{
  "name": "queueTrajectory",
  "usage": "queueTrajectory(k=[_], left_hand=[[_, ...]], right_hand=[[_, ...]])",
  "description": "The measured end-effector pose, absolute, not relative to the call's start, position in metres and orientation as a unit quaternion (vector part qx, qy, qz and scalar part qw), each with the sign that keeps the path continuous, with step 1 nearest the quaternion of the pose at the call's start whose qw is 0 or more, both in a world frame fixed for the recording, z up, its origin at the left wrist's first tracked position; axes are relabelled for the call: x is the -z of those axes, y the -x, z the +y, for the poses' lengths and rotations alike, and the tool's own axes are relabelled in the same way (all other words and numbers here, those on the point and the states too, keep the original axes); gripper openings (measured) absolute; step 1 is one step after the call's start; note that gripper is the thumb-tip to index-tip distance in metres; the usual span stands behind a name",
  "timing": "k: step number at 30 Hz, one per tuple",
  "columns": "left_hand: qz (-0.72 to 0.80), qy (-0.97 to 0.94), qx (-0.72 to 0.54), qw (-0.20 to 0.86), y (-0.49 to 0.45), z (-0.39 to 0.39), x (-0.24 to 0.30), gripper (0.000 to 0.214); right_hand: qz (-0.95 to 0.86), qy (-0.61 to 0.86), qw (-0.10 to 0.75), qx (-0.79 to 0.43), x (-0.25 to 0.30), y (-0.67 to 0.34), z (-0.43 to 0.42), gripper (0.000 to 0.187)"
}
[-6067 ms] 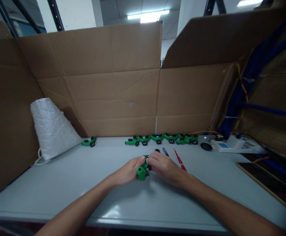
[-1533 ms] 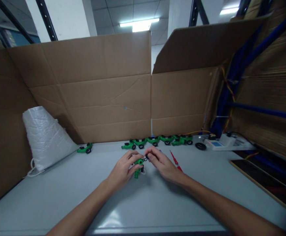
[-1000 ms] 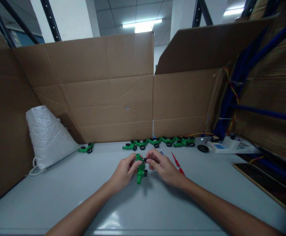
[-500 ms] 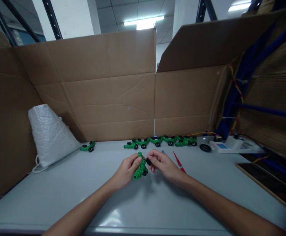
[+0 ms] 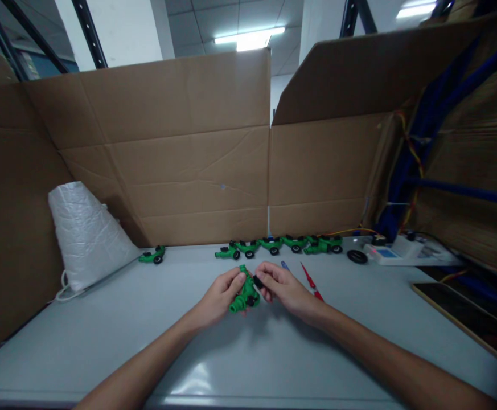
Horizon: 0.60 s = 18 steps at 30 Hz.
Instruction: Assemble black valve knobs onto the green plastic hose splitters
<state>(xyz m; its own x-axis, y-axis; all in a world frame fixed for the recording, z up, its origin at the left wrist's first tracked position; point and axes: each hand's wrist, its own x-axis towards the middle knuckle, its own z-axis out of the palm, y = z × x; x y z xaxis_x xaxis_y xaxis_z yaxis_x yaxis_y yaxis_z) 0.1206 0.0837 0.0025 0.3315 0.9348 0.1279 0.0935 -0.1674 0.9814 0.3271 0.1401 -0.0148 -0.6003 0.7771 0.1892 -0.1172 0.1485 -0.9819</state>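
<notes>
My left hand (image 5: 225,290) is closed around a green toy cannon (image 5: 243,296), held above the table with its round open end toward me. Between the thumb and fingers of my right hand (image 5: 280,285) is a small black part (image 5: 257,281), close against the right side of the green toy; whether it touches cannot be made out. The fingers of both hands hide parts of what they hold. Just beyond my right hand lie a red screwdriver (image 5: 310,278) and a blue object (image 5: 284,265), partly covered by the hand.
Several green toys with black wheels (image 5: 274,245) stand along the cardboard wall (image 5: 188,182), and a single one (image 5: 152,256) is farther left. A silver padded bag (image 5: 86,239) stands at left. Black rings (image 5: 357,257) lie near a white power strip (image 5: 410,253) at right.
The green toy has turned slightly in my left hand and its near end has shifted a little left. My right hand keeps the black part beside it, almost unmoved.
</notes>
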Motion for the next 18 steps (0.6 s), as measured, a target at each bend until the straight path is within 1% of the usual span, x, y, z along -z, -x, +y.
queueTrajectory(k=[5, 10, 14, 18], left_hand=[[0.382, -0.639, -0.412, 0.525, -0.119, 0.087, 0.003, 0.051], [0.41, -0.641, -0.427, 0.489, -0.115, 0.092, 0.01, 0.049], [0.427, -0.654, -0.426, 0.456, -0.114, 0.093, 0.01, 0.049], [0.441, -0.685, -0.413, 0.407, -0.114, 0.091, 0.007, 0.046]], right_hand=[[-0.677, 0.253, 0.39, -0.57, 0.014, -0.327, 0.14, 0.056], [-0.685, 0.24, 0.409, -0.553, 0.013, -0.326, 0.139, 0.052], [-0.706, 0.227, 0.413, -0.528, 0.014, -0.328, 0.138, 0.042], [-0.745, 0.232, 0.407, -0.475, 0.012, -0.331, 0.134, 0.029]])
